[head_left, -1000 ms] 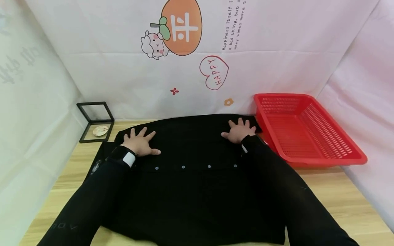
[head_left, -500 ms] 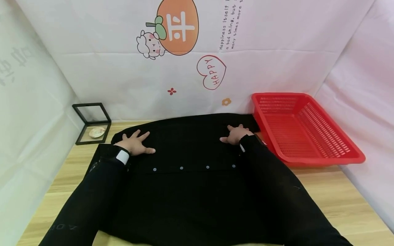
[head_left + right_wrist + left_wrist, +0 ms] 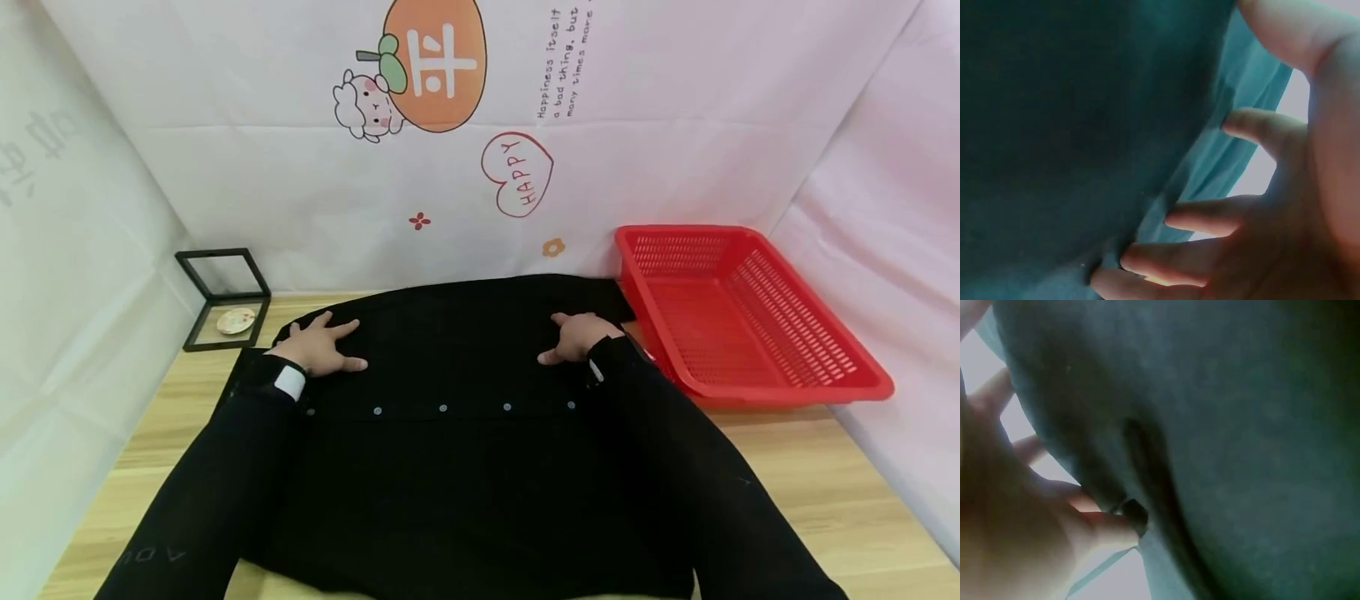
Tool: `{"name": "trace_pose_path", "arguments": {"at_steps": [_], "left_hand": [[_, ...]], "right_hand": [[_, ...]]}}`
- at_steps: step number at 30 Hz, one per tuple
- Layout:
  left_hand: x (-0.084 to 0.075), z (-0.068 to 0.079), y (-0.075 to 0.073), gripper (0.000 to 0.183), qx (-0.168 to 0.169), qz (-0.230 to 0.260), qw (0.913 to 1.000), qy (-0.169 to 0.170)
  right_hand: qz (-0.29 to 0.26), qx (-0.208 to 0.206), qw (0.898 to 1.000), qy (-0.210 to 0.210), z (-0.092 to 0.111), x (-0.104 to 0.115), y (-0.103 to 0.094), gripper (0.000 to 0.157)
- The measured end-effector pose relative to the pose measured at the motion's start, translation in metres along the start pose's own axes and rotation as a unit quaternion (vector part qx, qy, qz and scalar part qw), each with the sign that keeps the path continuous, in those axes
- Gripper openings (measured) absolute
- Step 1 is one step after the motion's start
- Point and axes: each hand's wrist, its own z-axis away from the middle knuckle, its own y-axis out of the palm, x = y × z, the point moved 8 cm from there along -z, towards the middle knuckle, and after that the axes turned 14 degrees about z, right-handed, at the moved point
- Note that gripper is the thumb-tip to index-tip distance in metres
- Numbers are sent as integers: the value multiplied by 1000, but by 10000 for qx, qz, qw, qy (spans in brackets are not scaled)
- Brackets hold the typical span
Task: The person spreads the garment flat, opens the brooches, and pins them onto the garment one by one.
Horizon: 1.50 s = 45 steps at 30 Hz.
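A black button-up shirt (image 3: pixel 465 483) lies spread on the table in the head view, with a row of pale buttons (image 3: pixel 443 408) running across it. On its upper left part rests my left hand (image 3: pixel 315 348), fingers spread and touching the cloth. My right hand (image 3: pixel 579 337) touches the upper right part, thumb held apart from the fingers. In the right wrist view, the fingertips (image 3: pixel 1188 215) meet the dark cloth (image 3: pixel 1085 137) and the fingers look nearly straight. The left wrist view shows the left fingers against the cloth (image 3: pixel 1241 425), partly hidden by it.
A red plastic basket (image 3: pixel 780 393) stands at the right, close to the right forearm. At the back left is a small black open frame (image 3: pixel 212 297) with a round pale piece in it. A white printed cloth (image 3: pixel 300 200) hangs behind the wooden table (image 3: pixel 150 433).
My left hand has slid a little to the left over the shirt. The right hand's fingers have drawn in from a wide spread. The shirt lies almost as before.
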Motion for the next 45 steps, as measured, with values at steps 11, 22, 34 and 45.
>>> {"name": "trace_pose_path", "arguments": {"at_steps": [11, 22, 34, 45], "left_hand": [[-18, 21, 4, 90, -85, -321, 9992, -223], [-66, 113, 44, 91, 71, -1304, 9914, 122], [-34, 145, 76, 109, 670, -1012, 9915, 461], [-28, 141, 84, 109, 553, -855, 9930, 602]], "right_hand": [[265, -234, 9989, -308, 23, 12, -11, 84], [1322, -391, 9796, -1461, 117, 55, 33, 85], [1130, 5, 9872, -1129, 136, 30, 73, 107], [838, -140, 9889, -1222, 137, 24, 84, 107]]}}
